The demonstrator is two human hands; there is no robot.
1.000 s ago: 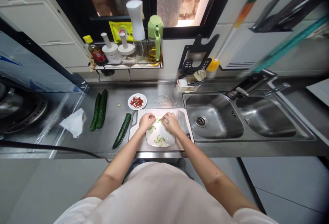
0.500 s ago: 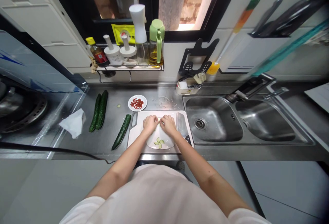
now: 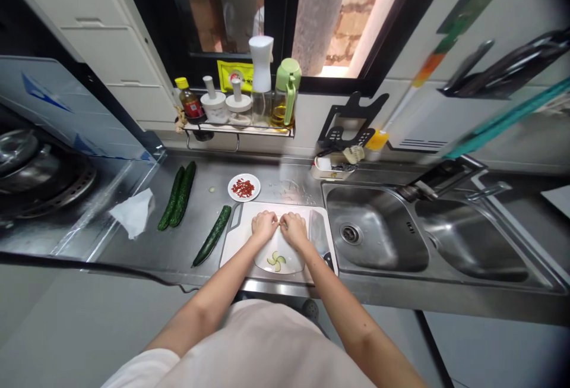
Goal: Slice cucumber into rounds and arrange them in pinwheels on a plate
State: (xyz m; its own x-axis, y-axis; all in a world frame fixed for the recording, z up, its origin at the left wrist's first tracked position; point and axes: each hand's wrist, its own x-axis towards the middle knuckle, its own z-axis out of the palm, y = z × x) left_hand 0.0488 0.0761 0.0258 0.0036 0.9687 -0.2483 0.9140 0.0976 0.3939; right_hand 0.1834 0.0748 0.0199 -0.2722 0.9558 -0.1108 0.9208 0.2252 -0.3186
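My left hand (image 3: 265,226) and my right hand (image 3: 294,229) meet over the far part of a white plate (image 3: 289,264). Their fingers are closed in a pinch around a small pale-green cucumber slice (image 3: 279,220), mostly hidden by the fingertips. Nearer me on the plate, several thin cucumber slices (image 3: 276,261) form a curved pinwheel. Beneath the plate lies a white cutting board (image 3: 237,239). A cleaver (image 3: 317,230) rests on the board's right side, beside my right hand, its dark handle towards me.
One cucumber (image 3: 212,236) lies left of the board, with two more cucumbers (image 3: 177,195) farther left. A small dish of red bits (image 3: 244,188) sits behind the board. A crumpled white cloth or paper (image 3: 133,213) lies near the stove. The double sink (image 3: 376,227) is at the right.
The view has tilted, so the counter appears lower. Both hands stay over the plate's far part, fingertips still together. The pinwheel of slices looks unchanged.
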